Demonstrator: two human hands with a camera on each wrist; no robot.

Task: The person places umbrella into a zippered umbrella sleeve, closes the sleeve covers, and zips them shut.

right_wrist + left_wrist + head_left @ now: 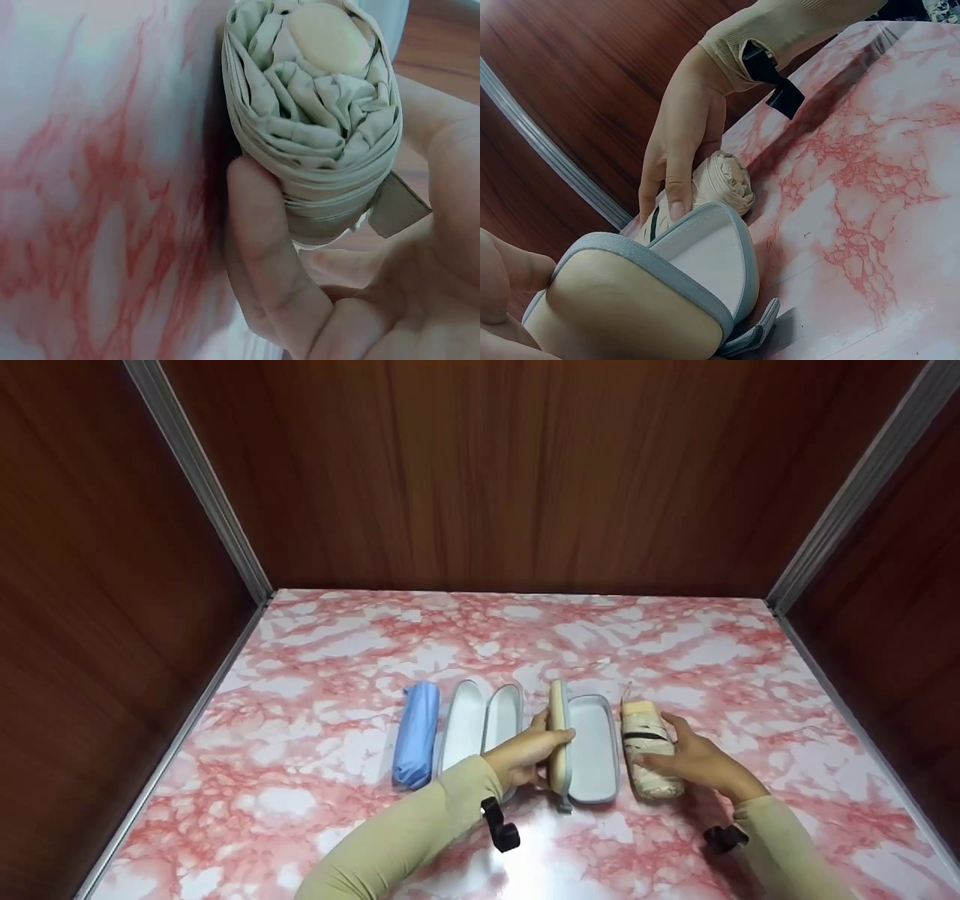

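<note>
The left hand (529, 751), its forearm slanting in from the lower left, pinches the raised half of an open beige case (594, 754); the right hand (701, 765) grips a rolled cream umbrella (658, 786) just right of it. Everything lies on a red-and-white marbled tabletop (315, 825), enclosed by dark wood-grain walls (480, 472) with metal corner strips (202, 491)

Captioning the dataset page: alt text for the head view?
A person's left hand holds an open cream case by its raised half while the right hand grips a rolled cream bundle beside it. To the left, a second open case and a rolled blue bundle lie on a red-marbled table.
</note>
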